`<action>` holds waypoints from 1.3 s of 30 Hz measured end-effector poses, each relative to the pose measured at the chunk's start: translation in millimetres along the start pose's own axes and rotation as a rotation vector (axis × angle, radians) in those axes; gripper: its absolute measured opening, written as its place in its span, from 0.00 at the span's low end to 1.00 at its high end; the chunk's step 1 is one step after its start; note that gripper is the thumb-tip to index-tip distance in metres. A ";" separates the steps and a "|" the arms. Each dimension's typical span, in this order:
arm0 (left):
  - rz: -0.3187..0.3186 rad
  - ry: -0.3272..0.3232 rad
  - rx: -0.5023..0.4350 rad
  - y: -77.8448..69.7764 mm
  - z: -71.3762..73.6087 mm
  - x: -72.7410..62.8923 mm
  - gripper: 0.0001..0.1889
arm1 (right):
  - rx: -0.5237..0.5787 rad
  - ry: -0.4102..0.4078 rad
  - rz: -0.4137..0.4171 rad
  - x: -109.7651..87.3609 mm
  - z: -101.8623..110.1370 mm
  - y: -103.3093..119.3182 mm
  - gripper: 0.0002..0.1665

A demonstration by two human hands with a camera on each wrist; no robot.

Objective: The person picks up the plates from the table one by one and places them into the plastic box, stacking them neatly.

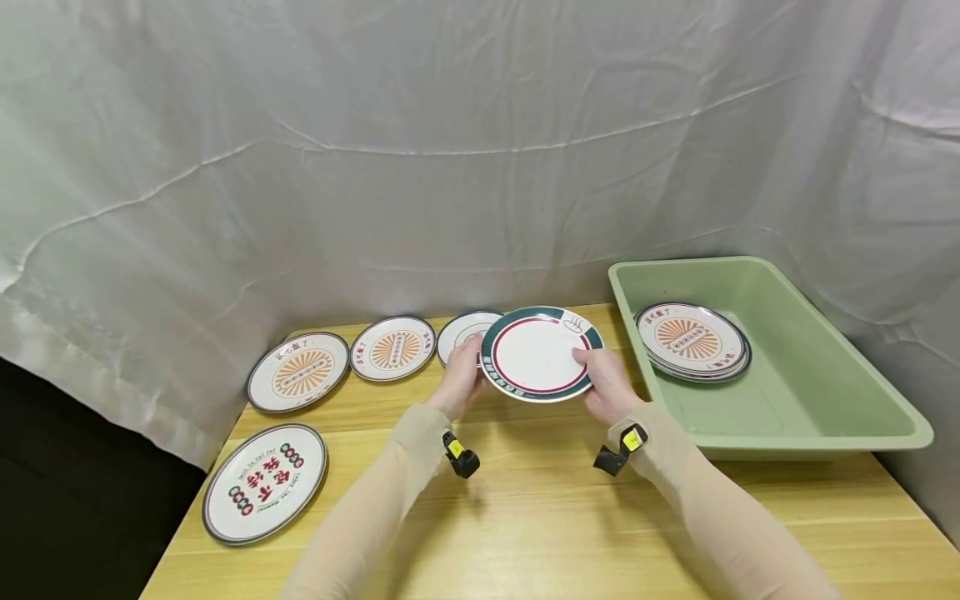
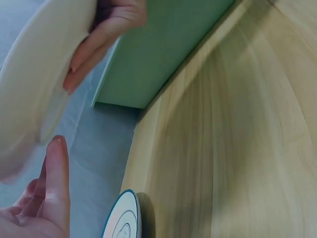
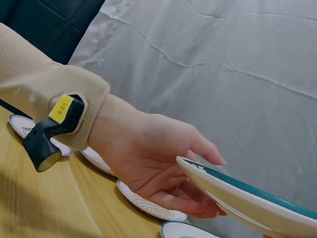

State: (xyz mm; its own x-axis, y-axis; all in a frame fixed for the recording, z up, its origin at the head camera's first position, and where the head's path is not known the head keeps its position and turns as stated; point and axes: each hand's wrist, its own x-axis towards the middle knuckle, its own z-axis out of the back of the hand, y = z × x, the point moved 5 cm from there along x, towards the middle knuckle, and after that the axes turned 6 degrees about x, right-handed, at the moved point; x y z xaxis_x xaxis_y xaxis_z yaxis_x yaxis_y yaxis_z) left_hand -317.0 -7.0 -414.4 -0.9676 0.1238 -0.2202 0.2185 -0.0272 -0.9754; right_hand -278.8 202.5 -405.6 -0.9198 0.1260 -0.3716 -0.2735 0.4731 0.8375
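A white plate with a teal rim, a red ring and a small line drawing hangs tilted above the table. My right hand grips its right edge, thumb on the upper face and fingers underneath. At the opposite edge is my left hand, fingers loosely extended beneath the rim. In the right wrist view the left hand has its thumb alongside the rim. The left wrist view has a raised finger of the left hand close to the pale underside; whether they touch I cannot tell.
A green tub on the right holds a stack of plates. Sunburst-patterned plates and a partly hidden plate line the table's back. A plate with red lettering lies left. Grey cloth hangs behind.
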 end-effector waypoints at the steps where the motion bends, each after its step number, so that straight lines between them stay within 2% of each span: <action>1: -0.007 -0.005 0.007 -0.4 -0.4 0.0 0.24 | 0.005 0.000 0.004 -0.5 1.3 1.9 0.34; 6: -0.037 0.002 0.058 -1.6 -5.5 0.2 0.27 | 0.012 -0.016 0.024 -1.3 6.7 11.8 0.34; 10: -0.058 0.007 0.049 -3.2 -11.7 0.6 0.26 | 0.011 -0.036 0.036 -1.1 11.8 19.9 0.35; 14: -0.103 0.003 0.048 -6.9 -18.2 0.7 0.26 | 0.026 -0.037 0.054 -0.6 16.2 28.9 0.36; 22: -0.187 0.019 0.121 -10.0 -32.8 -0.3 0.24 | 0.048 -0.065 0.055 -2.3 29.1 49.7 0.35; 29: -0.249 0.056 0.240 -11.4 -51.1 -3.4 0.23 | 0.124 -0.113 0.071 -1.4 49.5 69.9 0.35; 33: -0.304 0.099 0.301 -13.0 -64.5 -8.1 0.22 | 0.193 -0.109 0.072 -0.7 61.5 80.7 0.37; 39: -0.406 0.147 0.483 -19.3 -88.7 -18.9 0.22 | 0.295 -0.072 0.081 -2.6 81.3 94.0 0.39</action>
State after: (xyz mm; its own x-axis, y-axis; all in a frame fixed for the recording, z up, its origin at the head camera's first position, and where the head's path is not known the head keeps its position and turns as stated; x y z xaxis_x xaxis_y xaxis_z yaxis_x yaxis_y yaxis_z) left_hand -291.7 79.2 -391.4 -0.9264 0.3516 0.1349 -0.2757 -0.3892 -0.8790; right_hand -279.2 317.6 -358.5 -0.9100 0.2302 -0.3448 -0.0970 0.6903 0.7170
